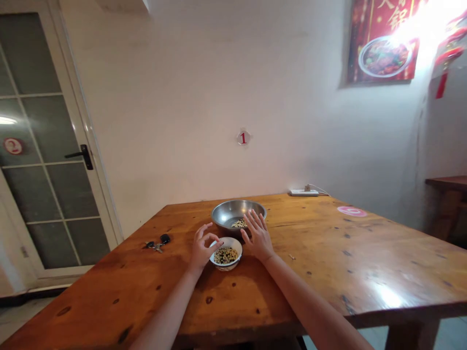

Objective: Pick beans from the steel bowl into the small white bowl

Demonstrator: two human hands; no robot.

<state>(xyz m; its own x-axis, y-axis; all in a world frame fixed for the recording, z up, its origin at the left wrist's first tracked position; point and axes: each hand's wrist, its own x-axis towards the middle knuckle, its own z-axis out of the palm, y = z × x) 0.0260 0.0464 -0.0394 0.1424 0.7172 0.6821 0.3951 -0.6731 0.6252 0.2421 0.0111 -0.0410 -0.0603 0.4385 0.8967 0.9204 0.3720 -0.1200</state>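
A small white bowl [238, 260] stands near the middle of the table, holding mixed pale and dark beans [225, 255]. At its upper left, my left hand [204, 247] has thumb and index finger closed in a pinch, with a small dark bean [221, 242] at the tips. Just behind is a wide metal bowl [226, 211] with pale beans [239, 223] at its bottom. My right hand [258, 236] is open, fingers spread, in front of the metal bowl's right side and partly hiding it. Nothing shows in that hand.
A bunch of keys [158, 244] lies left on the wooden table [175, 291]. A white power strip [303, 192] sits at the back edge by the wall. A pink round sticker [351, 211] is on the right, and a small scrap [292, 256] lies nearer.
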